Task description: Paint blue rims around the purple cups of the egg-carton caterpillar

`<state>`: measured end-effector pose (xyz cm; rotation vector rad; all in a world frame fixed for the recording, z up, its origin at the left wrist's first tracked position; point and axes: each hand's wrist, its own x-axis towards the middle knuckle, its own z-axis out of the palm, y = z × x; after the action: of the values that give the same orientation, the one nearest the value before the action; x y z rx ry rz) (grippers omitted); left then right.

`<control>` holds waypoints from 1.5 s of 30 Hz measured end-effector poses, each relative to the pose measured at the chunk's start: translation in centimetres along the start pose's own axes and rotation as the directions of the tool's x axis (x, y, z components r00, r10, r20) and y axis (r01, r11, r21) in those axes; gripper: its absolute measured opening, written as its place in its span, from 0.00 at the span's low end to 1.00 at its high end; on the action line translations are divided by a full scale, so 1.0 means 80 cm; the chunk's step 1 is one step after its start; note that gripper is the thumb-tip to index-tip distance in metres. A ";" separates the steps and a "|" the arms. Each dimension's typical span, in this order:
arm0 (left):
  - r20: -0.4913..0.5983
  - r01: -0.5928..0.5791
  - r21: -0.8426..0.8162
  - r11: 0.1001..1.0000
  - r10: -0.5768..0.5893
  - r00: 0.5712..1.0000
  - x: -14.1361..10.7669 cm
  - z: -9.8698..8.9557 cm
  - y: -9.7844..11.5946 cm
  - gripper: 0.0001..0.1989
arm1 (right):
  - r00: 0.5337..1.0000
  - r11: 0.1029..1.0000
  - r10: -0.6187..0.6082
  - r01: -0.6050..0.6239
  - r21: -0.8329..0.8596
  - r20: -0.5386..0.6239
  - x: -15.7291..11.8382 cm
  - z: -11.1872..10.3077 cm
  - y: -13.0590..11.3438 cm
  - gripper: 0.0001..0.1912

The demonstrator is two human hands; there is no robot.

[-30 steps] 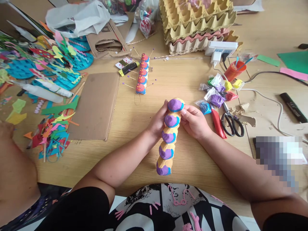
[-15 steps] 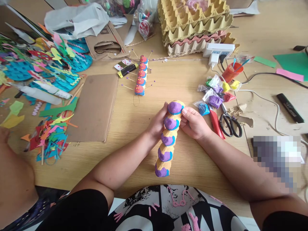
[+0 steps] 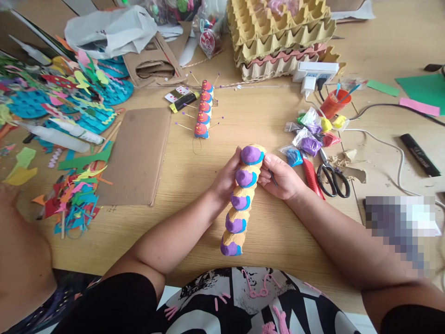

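Observation:
A bumpy yellow egg-carton strip (image 3: 239, 201), with purple and blue clay on its several bumps, is held over the table, its far end between my hands. My left hand (image 3: 227, 178) wraps round its left side near the top, fingers partly hidden behind it. On the other side, my right hand (image 3: 281, 176) pinches the upper right edge with thumb and fingers; a thin dark stick (image 3: 273, 178) shows among those fingers. Farther back, a similar strip (image 3: 204, 110) with red and blue clay faces and thin pins lies on the table.
A cardboard sheet (image 3: 135, 155) and paper scraps (image 3: 78, 195) lie left, near another person's arm (image 3: 24, 246). Egg trays (image 3: 281, 37) are stacked behind. To the right are clay bags (image 3: 309, 144), scissors (image 3: 332, 178), a red cup (image 3: 334, 105), a power strip (image 3: 316, 70) and a marker (image 3: 420, 155).
The purple-and-blue strip has shifted slightly left, its near end most. The thin dark stick in my right hand shows more clearly.

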<state>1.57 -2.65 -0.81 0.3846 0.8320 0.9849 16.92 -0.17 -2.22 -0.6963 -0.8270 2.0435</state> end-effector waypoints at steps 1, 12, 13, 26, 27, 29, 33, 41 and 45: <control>-0.003 0.022 0.002 1.000 -0.022 1.000 -0.001 0.000 0.001 0.25 | 1.000 1.000 0.001 -0.001 -0.006 0.002 0.000 -0.001 0.000 0.34; 0.001 0.122 -0.001 0.993 -0.122 0.993 -0.009 0.013 0.008 0.28 | 1.000 1.000 -0.016 0.016 -0.018 0.015 -0.001 -0.006 0.000 0.36; -0.005 0.119 0.002 0.993 -0.119 0.993 -0.009 0.012 0.007 0.28 | 1.000 1.000 -0.022 0.022 -0.016 0.012 -0.001 -0.005 0.000 0.36; 0.040 0.216 -0.084 0.973 -0.213 0.976 -0.007 0.010 0.011 0.29 | 0.998 0.999 -0.032 0.033 -0.023 0.051 -0.003 -0.001 -0.002 0.33; 0.044 0.214 -0.089 0.973 -0.211 0.976 -0.007 0.011 0.011 0.28 | 0.998 0.999 -0.042 0.043 -0.023 0.036 -0.003 0.000 -0.002 0.33; 0.057 0.209 -0.095 0.973 -0.204 0.977 -0.007 0.010 0.011 0.28 | 0.998 0.998 -0.063 0.063 -0.020 0.000 -0.003 0.000 -0.001 0.32; 0.069 0.194 -0.102 0.976 -0.187 0.980 -0.004 0.005 0.007 0.27 | 0.997 0.998 -0.066 0.066 -0.001 -0.030 -0.003 0.000 -0.001 0.31; 0.065 0.060 -0.101 0.993 -0.054 0.996 0.007 -0.007 -0.007 0.24 | 0.994 0.997 -0.075 0.075 -0.005 -0.083 -0.002 -0.002 0.002 0.30; 0.087 0.014 -0.043 0.999 -0.011 0.996 0.007 -0.006 -0.009 0.25 | 0.997 0.998 -0.054 0.055 0.014 -0.060 -0.001 -0.004 0.005 0.32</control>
<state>1.75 -2.54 -1.82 0.3815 0.7323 0.9665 17.04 -0.29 -2.70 -0.7151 -0.7873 1.9687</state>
